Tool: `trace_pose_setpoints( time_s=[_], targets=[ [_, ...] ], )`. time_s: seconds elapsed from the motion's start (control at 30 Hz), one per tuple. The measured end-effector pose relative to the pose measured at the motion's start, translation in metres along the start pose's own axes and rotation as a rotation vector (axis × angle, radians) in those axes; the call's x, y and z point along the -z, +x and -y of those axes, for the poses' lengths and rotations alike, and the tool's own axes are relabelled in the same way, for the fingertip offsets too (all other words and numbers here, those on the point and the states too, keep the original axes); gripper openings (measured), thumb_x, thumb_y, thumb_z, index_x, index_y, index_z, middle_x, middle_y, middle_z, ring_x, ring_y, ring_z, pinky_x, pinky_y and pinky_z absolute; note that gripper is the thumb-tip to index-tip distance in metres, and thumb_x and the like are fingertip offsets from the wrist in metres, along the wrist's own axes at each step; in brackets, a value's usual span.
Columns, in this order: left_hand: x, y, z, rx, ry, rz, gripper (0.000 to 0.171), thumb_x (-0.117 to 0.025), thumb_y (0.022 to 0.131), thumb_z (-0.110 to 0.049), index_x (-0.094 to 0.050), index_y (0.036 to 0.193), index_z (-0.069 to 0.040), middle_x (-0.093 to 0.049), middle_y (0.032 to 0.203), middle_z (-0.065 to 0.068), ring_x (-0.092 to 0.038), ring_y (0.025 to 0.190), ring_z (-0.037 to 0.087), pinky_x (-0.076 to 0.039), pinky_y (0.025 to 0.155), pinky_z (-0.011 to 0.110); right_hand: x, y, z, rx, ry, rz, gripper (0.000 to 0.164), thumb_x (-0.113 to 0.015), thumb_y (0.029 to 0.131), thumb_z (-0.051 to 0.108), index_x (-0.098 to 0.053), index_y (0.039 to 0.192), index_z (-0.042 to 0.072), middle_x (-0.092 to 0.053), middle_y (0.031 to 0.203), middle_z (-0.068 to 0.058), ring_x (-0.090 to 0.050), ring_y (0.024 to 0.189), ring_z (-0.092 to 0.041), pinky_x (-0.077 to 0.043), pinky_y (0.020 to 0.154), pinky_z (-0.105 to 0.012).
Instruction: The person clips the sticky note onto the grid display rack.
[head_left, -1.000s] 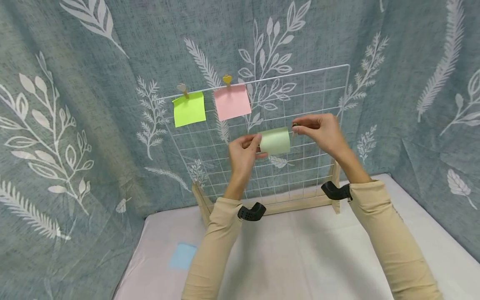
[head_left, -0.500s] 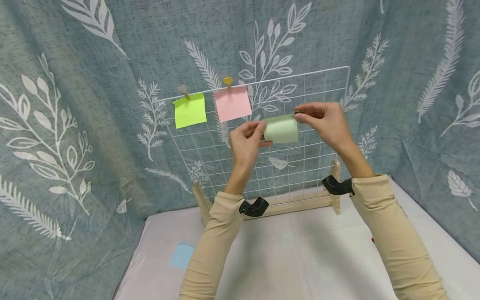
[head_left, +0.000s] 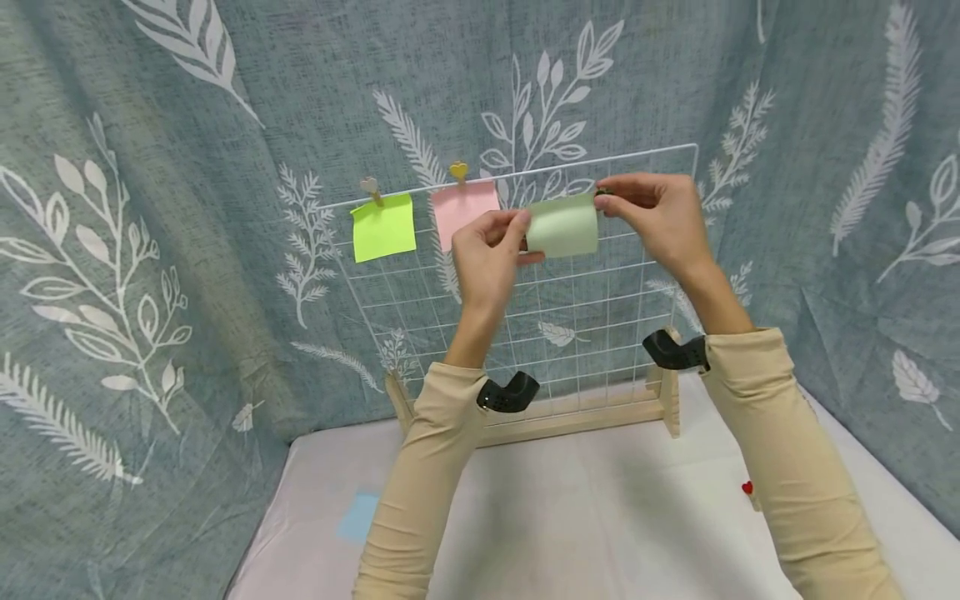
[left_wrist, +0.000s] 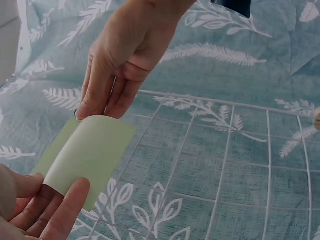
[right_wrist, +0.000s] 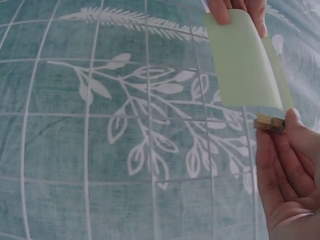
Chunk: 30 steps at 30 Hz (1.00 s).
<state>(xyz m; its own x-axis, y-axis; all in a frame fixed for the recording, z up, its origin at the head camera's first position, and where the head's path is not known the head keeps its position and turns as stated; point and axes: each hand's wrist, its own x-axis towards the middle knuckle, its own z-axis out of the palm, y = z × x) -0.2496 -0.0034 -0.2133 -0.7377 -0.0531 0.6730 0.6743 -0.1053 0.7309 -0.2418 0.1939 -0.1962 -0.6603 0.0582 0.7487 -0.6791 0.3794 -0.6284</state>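
Note:
A pale green sticky note, bent into a curve, is held before the upper part of the white wire grid. My left hand pinches its left edge. At the other end, my right hand pinches a small wooden clothespin between thumb and fingers. The thumb lies close to the note's corner; I cannot tell whether it touches. To the left, a lime green note and a pink note hang from the top wire by heart clips; my left hand partly covers the pink one.
Wooden feet and a wooden bar support the grid on a white-covered table. A blue note lies by my left sleeve. A clip with a red heart lies by my right sleeve. Leaf-patterned cloth hangs behind and at both sides.
Both hands have risen toward the grid's top wire, carrying the pale green note and clothespin. My right hand has come nearer the note. The red heart clip has come into view.

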Motion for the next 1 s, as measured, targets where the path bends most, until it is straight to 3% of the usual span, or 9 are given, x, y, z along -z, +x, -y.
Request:
trace_pose_setpoints(
  time_s=[0.2,0.37,0.6,0.8,1.0],
  targets=[
    [0.004,0.011,-0.005,0.003,0.041,-0.050,0.018,-0.067,0.093,-0.004,-0.069,0.101,0.012,-0.071,0.094,0.026,-0.069,0.065,0.022,-0.063,0.057,0.033,-0.001,0.011,0.008,0.027,0.005,-0.018,0.022,-0.075,0.088,0.009,-0.074,0.106,-0.003,-0.075,0.096,-0.005,-0.068,0.075,-0.001,-0.059,0.076,-0.018],
    [0.004,0.022,-0.006,0.061,0.070,-0.079,0.020,-0.067,0.093,-0.005,-0.069,0.104,0.012,-0.071,0.096,0.027,-0.072,0.067,0.027,-0.062,0.055,0.029,0.000,0.021,0.013,0.055,0.004,-0.033,0.022,-0.075,0.088,0.009,-0.074,0.105,-0.004,-0.074,0.089,0.004,-0.068,0.074,-0.002,-0.059,0.077,-0.018],
    [0.001,0.028,-0.002,0.094,0.089,-0.067,0.021,-0.066,0.094,-0.004,-0.068,0.106,0.013,-0.071,0.095,0.027,-0.072,0.070,0.033,-0.062,0.054,0.030,-0.007,0.035,0.020,0.013,-0.002,-0.031,0.023,-0.076,0.087,0.013,-0.074,0.106,-0.002,-0.075,0.098,-0.007,-0.068,0.078,0.000,-0.059,0.080,-0.020],
    [0.003,0.033,0.003,0.114,0.077,-0.076,0.020,-0.067,0.093,-0.004,-0.069,0.104,0.013,-0.071,0.094,0.027,-0.072,0.065,0.026,-0.062,0.054,0.029,-0.015,0.050,0.027,0.021,-0.011,0.018,0.024,-0.075,0.088,0.013,-0.074,0.106,-0.002,-0.074,0.101,-0.011,-0.067,0.079,0.000,-0.058,0.083,-0.022],
    [0.000,0.035,0.005,0.104,0.090,-0.062,0.021,-0.067,0.093,-0.005,-0.069,0.103,0.013,-0.071,0.092,0.027,-0.072,0.066,0.029,-0.062,0.054,0.031,-0.022,0.061,0.029,0.016,-0.046,0.079,0.024,-0.074,0.089,0.013,-0.074,0.108,-0.002,-0.073,0.106,-0.014,-0.067,0.079,-0.001,-0.058,0.087,-0.027]
  ],
)
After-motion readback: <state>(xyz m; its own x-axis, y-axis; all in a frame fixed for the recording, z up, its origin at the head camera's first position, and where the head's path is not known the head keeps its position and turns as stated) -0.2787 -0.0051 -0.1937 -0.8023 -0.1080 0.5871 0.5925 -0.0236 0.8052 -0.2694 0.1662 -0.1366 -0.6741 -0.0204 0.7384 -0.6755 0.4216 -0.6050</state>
